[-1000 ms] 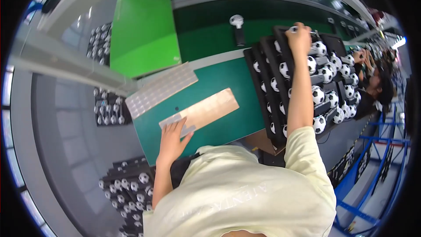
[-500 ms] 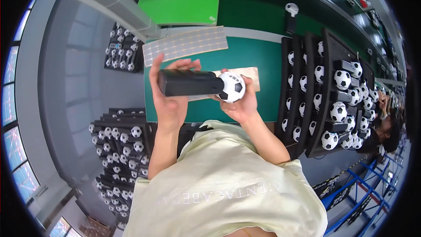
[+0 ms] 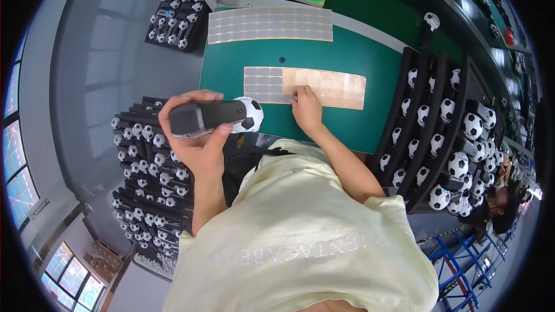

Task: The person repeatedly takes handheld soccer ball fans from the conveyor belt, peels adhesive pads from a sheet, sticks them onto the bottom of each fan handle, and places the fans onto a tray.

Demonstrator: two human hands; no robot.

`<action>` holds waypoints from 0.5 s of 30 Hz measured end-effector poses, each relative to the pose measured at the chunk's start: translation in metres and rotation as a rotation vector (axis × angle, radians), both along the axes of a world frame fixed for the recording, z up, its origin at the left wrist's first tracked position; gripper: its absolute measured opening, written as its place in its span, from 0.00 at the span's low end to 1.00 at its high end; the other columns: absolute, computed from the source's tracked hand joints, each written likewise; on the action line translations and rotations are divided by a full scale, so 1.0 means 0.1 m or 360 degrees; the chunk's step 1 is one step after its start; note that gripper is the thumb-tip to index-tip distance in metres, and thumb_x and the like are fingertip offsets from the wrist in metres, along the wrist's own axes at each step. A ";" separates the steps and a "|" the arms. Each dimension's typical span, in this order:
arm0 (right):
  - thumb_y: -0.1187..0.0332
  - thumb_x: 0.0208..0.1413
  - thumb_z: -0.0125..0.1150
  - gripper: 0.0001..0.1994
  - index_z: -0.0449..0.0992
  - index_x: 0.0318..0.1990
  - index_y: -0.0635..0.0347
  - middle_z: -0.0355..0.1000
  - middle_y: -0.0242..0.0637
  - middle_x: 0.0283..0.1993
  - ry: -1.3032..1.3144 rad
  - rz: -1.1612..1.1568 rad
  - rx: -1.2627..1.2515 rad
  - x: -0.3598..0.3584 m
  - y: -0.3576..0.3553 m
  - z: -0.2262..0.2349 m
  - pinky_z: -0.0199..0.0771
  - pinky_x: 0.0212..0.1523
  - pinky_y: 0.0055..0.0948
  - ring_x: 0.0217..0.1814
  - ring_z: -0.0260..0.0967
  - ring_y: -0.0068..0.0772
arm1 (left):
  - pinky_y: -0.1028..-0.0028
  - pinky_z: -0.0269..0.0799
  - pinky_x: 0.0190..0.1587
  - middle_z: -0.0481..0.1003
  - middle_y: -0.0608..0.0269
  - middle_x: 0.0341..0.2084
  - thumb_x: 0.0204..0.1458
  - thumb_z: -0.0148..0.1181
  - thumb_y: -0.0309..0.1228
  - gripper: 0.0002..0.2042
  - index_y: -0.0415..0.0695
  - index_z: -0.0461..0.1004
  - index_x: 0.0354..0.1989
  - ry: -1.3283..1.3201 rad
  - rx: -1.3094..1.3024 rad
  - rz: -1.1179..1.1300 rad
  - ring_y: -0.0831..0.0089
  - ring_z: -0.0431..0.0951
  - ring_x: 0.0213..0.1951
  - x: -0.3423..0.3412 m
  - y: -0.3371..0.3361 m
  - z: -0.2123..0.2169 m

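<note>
Across the green bench [image 3: 361,130], two label sheets lie apart, the far one (full) [image 3: 270,25] covered w/ grey labels. Nearer the wearer, whose yellow shirt [image 3: 300,225] carries pale lettering across the front, is the partly bare sheet [image 3: 341,89]: long axis approx. L–R, grey labels at its L end, tan backing to the R. L hand [image 3: 199,153] is wrapped round the black handheld device [image 3: 202,117], thumb on near side, fingers on far side; held above the bench edge, long axis approx. L–R, football-shaped head [image 3: 247,115] pointing R, twd the other hand. R hand [image 3: 307,110] is nearer the labels, fingertips close tog. at the sheet, just R of the last grey labels [image 3: 265,84]; can't tell if they pinch one. No legible text on device or labels.
</note>
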State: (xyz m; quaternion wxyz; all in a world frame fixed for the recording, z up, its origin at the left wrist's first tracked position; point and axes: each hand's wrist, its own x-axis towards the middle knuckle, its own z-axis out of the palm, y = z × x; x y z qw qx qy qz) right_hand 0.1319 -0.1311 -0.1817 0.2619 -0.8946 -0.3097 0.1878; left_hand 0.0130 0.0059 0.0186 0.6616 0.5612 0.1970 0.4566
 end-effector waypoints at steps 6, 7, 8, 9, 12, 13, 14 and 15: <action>0.75 0.41 0.63 0.09 0.70 0.32 0.62 0.68 0.42 0.37 0.0052 -0.0117 -0.0050 0.02 0.03 -0.05 0.71 0.35 0.39 0.35 0.70 0.46 | 0.63 0.68 0.49 0.69 0.52 0.38 0.35 0.70 0.22 0.31 0.42 0.57 0.48 0.0038 0.0022 -0.0006 0.63 0.71 0.42 0.01 -0.06 0.00; 0.75 0.41 0.63 0.09 0.70 0.32 0.62 0.68 0.42 0.37 0.0052 -0.0123 -0.0049 0.02 0.02 -0.05 0.71 0.35 0.39 0.35 0.70 0.46 | 0.63 0.68 0.49 0.69 0.51 0.38 0.35 0.70 0.22 0.31 0.42 0.57 0.48 0.0038 0.0047 -0.0023 0.62 0.71 0.42 0.01 -0.06 0.00; 0.75 0.41 0.63 0.09 0.70 0.32 0.62 0.68 0.42 0.37 0.0063 -0.0099 -0.0080 0.03 0.02 -0.05 0.71 0.35 0.40 0.36 0.70 0.46 | 0.63 0.68 0.49 0.69 0.51 0.38 0.35 0.70 0.22 0.31 0.42 0.57 0.48 0.0037 0.0048 -0.0029 0.62 0.71 0.42 0.02 -0.07 -0.01; 0.75 0.41 0.63 0.09 0.70 0.31 0.62 0.68 0.42 0.37 0.0074 -0.0075 -0.0111 0.03 0.02 -0.05 0.71 0.35 0.40 0.36 0.70 0.46 | 0.62 0.68 0.49 0.69 0.51 0.38 0.35 0.70 0.22 0.31 0.42 0.56 0.48 0.0042 0.0080 -0.0043 0.62 0.71 0.42 0.03 -0.07 -0.01; 0.75 0.41 0.63 0.08 0.70 0.31 0.62 0.68 0.42 0.37 0.0060 -0.0118 -0.0110 0.01 0.04 0.02 0.71 0.36 0.40 0.37 0.70 0.46 | 0.62 0.68 0.49 0.69 0.51 0.38 0.36 0.70 0.22 0.31 0.42 0.56 0.48 0.0049 0.0149 -0.0081 0.62 0.70 0.43 0.06 -0.07 0.00; 0.75 0.42 0.63 0.08 0.71 0.30 0.62 0.68 0.42 0.37 0.0035 -0.0177 -0.0081 -0.02 0.05 0.06 0.71 0.36 0.40 0.37 0.70 0.46 | 0.62 0.68 0.49 0.69 0.51 0.38 0.36 0.70 0.22 0.31 0.42 0.56 0.48 0.0063 0.0162 -0.0086 0.62 0.70 0.43 0.06 -0.08 0.01; 0.75 0.42 0.63 0.08 0.71 0.30 0.62 0.68 0.42 0.37 0.0011 -0.0236 -0.0051 -0.02 0.06 0.08 0.71 0.36 0.40 0.37 0.70 0.46 | 0.62 0.67 0.49 0.68 0.51 0.38 0.36 0.70 0.22 0.31 0.42 0.56 0.48 0.0077 0.0176 -0.0091 0.62 0.70 0.43 0.06 -0.09 0.01; 0.75 0.42 0.63 0.08 0.71 0.30 0.62 0.68 0.42 0.37 0.0010 -0.0241 -0.0047 -0.02 0.06 0.07 0.71 0.36 0.40 0.37 0.70 0.46 | 0.62 0.67 0.49 0.68 0.51 0.38 0.36 0.70 0.22 0.32 0.42 0.56 0.48 0.0093 0.0191 -0.0095 0.62 0.70 0.43 0.06 -0.10 0.02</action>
